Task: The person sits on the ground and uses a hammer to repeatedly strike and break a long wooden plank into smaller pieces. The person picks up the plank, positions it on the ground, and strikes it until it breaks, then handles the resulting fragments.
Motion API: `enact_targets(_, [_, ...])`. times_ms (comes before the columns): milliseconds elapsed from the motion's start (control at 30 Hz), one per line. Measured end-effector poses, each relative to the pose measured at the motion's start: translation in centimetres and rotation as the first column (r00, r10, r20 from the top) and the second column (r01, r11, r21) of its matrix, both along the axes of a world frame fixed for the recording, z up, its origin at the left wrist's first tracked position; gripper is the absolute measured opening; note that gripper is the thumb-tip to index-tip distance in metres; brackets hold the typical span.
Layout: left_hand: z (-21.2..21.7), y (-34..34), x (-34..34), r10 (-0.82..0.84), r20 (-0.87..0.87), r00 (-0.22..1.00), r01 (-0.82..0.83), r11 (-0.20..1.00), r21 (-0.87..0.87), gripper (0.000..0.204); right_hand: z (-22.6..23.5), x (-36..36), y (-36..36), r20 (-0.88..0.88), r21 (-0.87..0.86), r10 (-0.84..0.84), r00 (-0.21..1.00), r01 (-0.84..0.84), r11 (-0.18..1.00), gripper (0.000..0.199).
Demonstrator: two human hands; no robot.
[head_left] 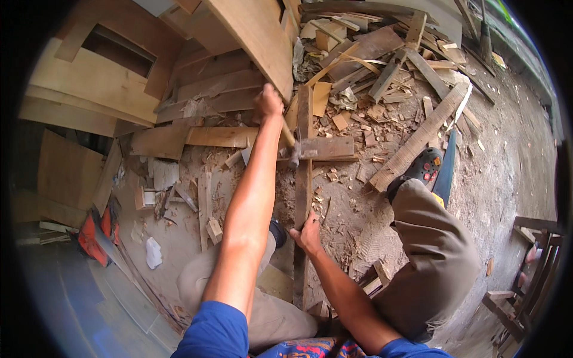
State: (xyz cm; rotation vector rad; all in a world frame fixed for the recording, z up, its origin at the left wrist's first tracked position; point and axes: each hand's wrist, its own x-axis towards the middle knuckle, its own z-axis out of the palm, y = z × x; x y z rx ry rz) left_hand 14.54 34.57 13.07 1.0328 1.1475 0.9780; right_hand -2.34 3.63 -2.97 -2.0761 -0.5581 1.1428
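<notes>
My left hand [268,106] is closed round the wooden handle of a hammer [289,136]. The hammer's metal head [295,157] hangs by the left edge of a long wooden plank [303,185], close to where it meets a short wooden board [329,147]; whether it touches the wood I cannot tell. That short board lies crosswise to the plank. Farther down, my right hand [308,234] grips the plank by its right side, with the thumb toward the near left. The plank runs away from me between my legs.
Wooden cabinets [89,89] stand at the left, one panel [256,48] reaching near my left hand. Scrap wood [388,65] is heaped at the back. By my right shoe [425,166] lie a thick plank [421,138] and a hand saw [447,170]. Chips litter the floor.
</notes>
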Motion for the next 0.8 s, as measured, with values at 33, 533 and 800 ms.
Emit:
enact_targets(33, [0.4, 1.0, 0.4, -0.049, 0.027, 0.998, 0.047, 0.997, 0.068, 0.030, -0.5, 0.4, 0.5, 0.028, 0.067, 0.002, 1.000, -0.003, 0.998, 0.106])
enact_targets(533, [-3.3, 5.1, 1.6, -0.304, -0.006, 0.953, 0.301, 0.940, 0.160, 0.046, 0.4, 8.8, 3.5, 0.050, -0.114, 0.320, 0.946, -0.313, 0.943, 0.110])
enact_targets(800, [-2.7, 6.2, -0.3, -0.380, -0.219, 0.899, 0.393, 0.919, 0.020, 0.074, 18.6, 24.6, 16.6, 0.461, 0.199, -0.008, 0.887, -0.094, 0.975, 0.067])
